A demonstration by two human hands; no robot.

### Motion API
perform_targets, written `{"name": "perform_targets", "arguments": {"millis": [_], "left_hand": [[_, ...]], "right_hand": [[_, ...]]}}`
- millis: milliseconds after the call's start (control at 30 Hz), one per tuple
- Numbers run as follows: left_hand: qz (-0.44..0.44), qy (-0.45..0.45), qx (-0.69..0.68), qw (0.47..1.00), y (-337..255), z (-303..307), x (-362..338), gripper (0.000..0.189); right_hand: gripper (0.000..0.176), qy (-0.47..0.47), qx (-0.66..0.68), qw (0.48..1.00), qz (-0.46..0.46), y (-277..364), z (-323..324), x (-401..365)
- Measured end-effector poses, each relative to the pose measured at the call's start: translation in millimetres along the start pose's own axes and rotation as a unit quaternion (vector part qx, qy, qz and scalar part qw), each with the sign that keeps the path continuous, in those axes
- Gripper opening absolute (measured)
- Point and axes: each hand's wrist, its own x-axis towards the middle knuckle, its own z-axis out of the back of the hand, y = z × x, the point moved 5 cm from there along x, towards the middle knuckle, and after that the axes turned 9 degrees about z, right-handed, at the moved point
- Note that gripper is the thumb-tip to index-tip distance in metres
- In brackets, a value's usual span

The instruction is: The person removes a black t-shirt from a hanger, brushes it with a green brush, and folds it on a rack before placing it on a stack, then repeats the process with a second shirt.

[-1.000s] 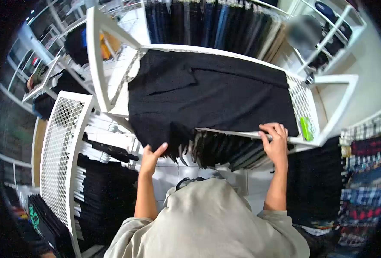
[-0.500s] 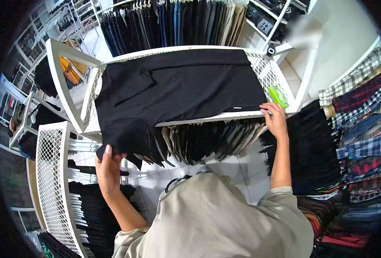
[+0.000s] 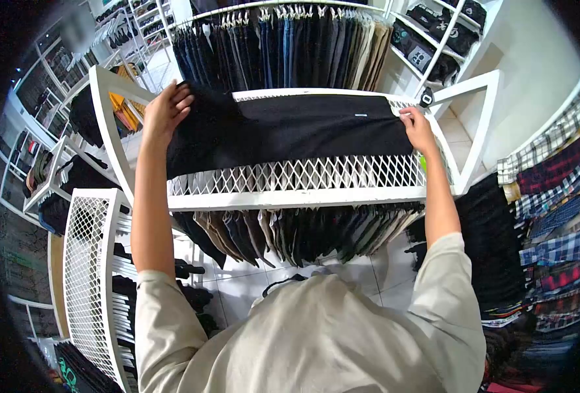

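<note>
A black T-shirt [image 3: 303, 128] lies folded over lengthwise across the white mesh rack top [image 3: 296, 198], covering its far part. My left hand [image 3: 169, 110] is closed on the shirt's sleeve end at the far left, holding that dark cloth raised near the rack's back edge. At the other end, my right hand [image 3: 419, 129] pinches the hem corner between thumb and fingers. A small pale tag [image 3: 361, 115] shows on the cloth near the hem. Just below my right wrist, a bright green packet [image 3: 423, 162] is mostly hidden by the arm.
Trousers [image 3: 303, 236] hang beneath the rack top. Jeans [image 3: 283, 49] hang on a rail behind. At the right are checked shirts [image 3: 558, 242]; at the left stands another white mesh rack [image 3: 87, 262]. White uprights [image 3: 110, 124] rise at the rack's ends.
My left hand has carried the shirt's near side up and away from me, folding it over. My right hand has moved farther back with the hem. The near mesh is now uncovered.
</note>
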Motion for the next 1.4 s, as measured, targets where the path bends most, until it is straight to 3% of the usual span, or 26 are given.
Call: {"name": "perform_targets", "arguments": {"millis": [33,100,200,233,300,367,433,500,667,733,1000,1033,1133,1233,1367,1400], "left_hand": [[0.013,-0.009,0.074,0.997,2.5,-4.0,14.0,0.051],[-0.099,-0.080,0.188,0.974,7.5,-7.2,18.5,0.061],[-0.186,-0.087,0.315,0.926,22.3,8.8,-22.1,0.057],[-0.202,-0.112,0.371,0.900,31.1,17.9,-46.8,0.054],[-0.247,-0.230,0.515,0.788,41.2,38.3,-94.7,0.048],[-0.191,-0.302,0.527,0.771,74.8,86.4,-100.5,0.045],[-0.147,-0.314,0.507,0.789,87.9,100.4,-110.6,0.046],[-0.137,-0.275,0.477,0.823,101.3,110.3,-103.2,0.043],[-0.161,-0.297,0.479,0.810,105.1,121.0,-83.5,0.034],[-0.166,-0.353,0.538,0.747,101.2,123.3,-85.0,0.032],[-0.200,-0.385,0.592,0.679,101.5,105.8,-87.8,0.024],[-0.179,-0.380,0.588,0.691,100.1,105.4,-87.6,0.021],[-0.244,-0.397,0.578,0.670,96.6,98.3,-96.5,0.021],[-0.299,-0.387,0.536,0.688,95.8,70.5,-118.1,0.022],[-0.332,-0.225,0.481,0.780,102.0,-14.8,-162.8,0.022],[-0.333,-0.185,0.467,0.798,108.7,-39.4,-169.5,0.022]], "right_hand": [[0.022,0.001,0.001,1.000,0.000,-5.7,-8.1,4.1],[0.028,0.038,-0.163,0.985,-0.042,-17.2,-23.9,11.2],[0.038,-0.008,-0.150,0.989,0.014,35.3,-28.0,-9.4],[0.038,-0.016,-0.123,0.992,0.033,48.1,-31.5,-20.0],[0.039,-0.012,-0.132,0.989,0.066,74.9,-35.1,-45.0],[0.039,0.017,-0.164,0.985,0.051,79.3,-39.7,-66.9],[0.041,0.017,-0.166,0.986,0.009,81.7,-44.3,-80.9],[0.047,0.036,-0.197,0.980,-0.017,70.3,-53.0,-89.5],[0.049,0.050,-0.230,0.970,-0.061,72.8,-57.9,-94.6],[0.049,0.041,-0.216,0.974,-0.053,64.6,-60.1,-95.9],[0.058,0.072,-0.226,0.968,-0.076,53.8,-67.4,-102.2],[0.057,0.071,-0.228,0.968,-0.078,55.3,-67.3,-102.5],[0.059,0.078,-0.229,0.966,-0.088,51.2,-71.0,-103.5],[0.063,0.098,-0.216,0.967,-0.097,55.2,-65.3,-101.8],[0.055,0.049,-0.202,0.974,-0.084,81.1,-29.4,-88.9],[0.051,0.038,-0.153,0.986,-0.044,82.2,-20.4,-80.2]]}}
